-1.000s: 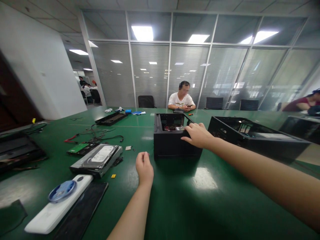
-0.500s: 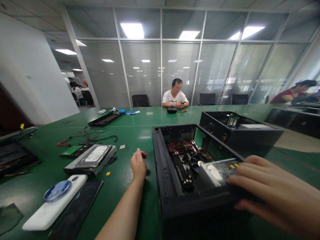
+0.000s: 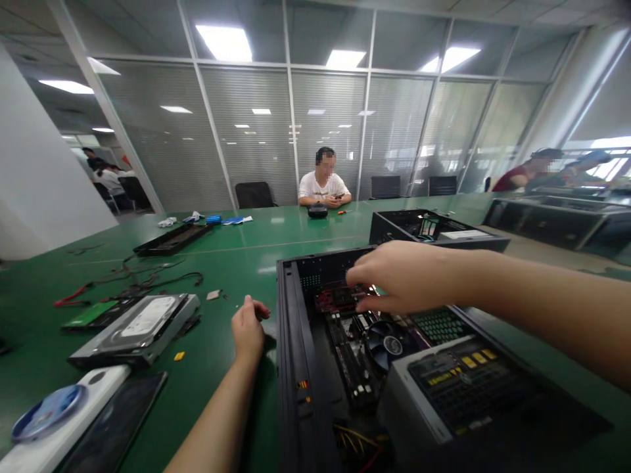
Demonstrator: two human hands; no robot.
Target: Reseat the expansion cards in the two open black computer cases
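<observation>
so the green table [image 3: 236,253] is pretty cluttered. left of the open pc case [image 3: 290,341] there's a hard drive [image 3: 140,322] sitting on a metal tray, a green circuit board [image 3: 89,314] just behind it, a tangle of black and red cables [image 3: 133,279] further back, and a white device with a blue disc on it [image 3: 54,414] plus a dark phone-like slab [image 3: 116,427] at the near edge. a long black panel [image 3: 170,240] lies toward the far end, and a second open case [image 3: 434,230] sits behind the main one to the right. a person in a white shirt [image 3: 323,187] sits at the far end, well apart, and more people are off at the right edge.

inside the open case, which lies on its side with the opening up: a grey power supply [image 3: 458,381] fills the near right corner, a fan [image 3: 389,341] sits about mid-board, a reddish card [image 3: 338,299] is near the far wall, and loose yellow and red wires [image 3: 355,440] lie along the bottom near edge. the case's long axis runs away from the camera, toward the far end of the table.

right hand [image 3: 399,276] hovers over the far part of the case, fingers curled and pointing left right above the reddish card. can't tell if it's actually pinching anything. left hand [image 3: 248,328] rests on the table just beside the case's left wall, closed in a loose fist, can't tell if something's in it.
</observation>
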